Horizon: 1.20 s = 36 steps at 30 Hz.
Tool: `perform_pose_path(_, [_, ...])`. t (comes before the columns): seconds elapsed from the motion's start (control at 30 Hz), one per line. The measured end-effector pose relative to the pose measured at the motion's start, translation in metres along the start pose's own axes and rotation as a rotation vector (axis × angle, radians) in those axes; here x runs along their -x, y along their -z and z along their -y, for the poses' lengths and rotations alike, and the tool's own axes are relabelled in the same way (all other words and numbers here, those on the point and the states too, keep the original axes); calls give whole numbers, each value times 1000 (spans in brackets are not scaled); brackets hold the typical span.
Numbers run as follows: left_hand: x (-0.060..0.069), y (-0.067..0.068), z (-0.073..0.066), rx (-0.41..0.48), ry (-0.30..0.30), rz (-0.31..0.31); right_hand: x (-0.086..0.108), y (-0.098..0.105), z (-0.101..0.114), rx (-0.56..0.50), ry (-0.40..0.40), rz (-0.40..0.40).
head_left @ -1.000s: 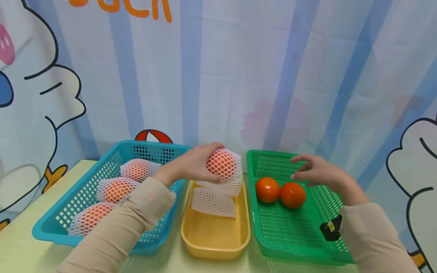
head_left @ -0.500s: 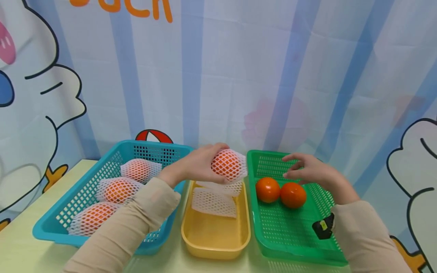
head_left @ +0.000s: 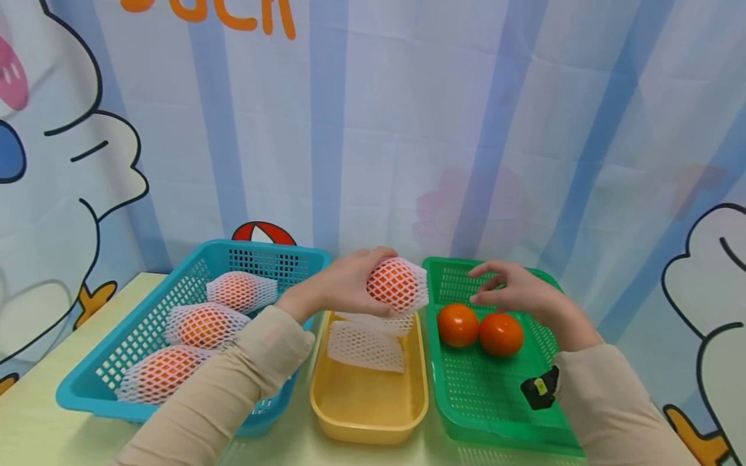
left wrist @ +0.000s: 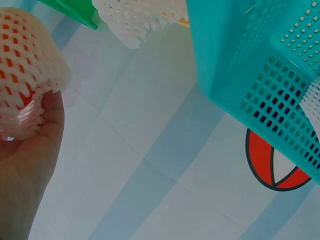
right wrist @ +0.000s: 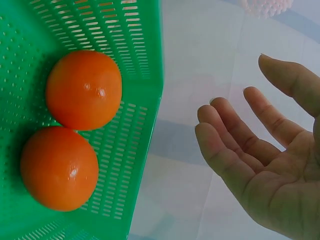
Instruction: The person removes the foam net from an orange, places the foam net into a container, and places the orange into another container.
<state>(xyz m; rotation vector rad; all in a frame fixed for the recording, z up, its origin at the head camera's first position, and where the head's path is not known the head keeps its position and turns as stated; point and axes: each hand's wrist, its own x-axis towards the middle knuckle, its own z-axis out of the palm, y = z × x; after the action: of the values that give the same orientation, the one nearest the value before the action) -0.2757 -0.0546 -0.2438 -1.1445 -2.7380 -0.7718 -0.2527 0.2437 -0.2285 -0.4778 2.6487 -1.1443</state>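
My left hand [head_left: 352, 285] grips an orange fruit in a white foam net [head_left: 397, 286] above the back of the yellow tray [head_left: 367, 432]; in the left wrist view the netted fruit [left wrist: 25, 75] is at the left edge. My right hand [head_left: 521, 292], fingers loosely bent and holding nothing, hovers over the green basket [head_left: 507, 440]. Beneath it, two bare orange fruits [head_left: 457, 325] [head_left: 501, 334] lie side by side. The right wrist view shows the empty palm [right wrist: 280, 165] beside the basket wall [right wrist: 156, 75].
At the left, a blue basket [head_left: 87, 404] contains three netted fruits [head_left: 239, 291]. Loose foam nets [head_left: 364, 346] lie in the back half of the yellow tray. A printed curtain [head_left: 384, 129] hangs behind the containers.
My left hand has moved a little to the right with the netted fruit. My right hand has shifted left over the green basket, bringing the two hands closer together.
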Motion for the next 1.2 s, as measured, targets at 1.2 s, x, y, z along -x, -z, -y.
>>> perform_pose_path(1.2, [-8,-12,-6,28,-15,-18,-14,-25,23,-121,135,0])
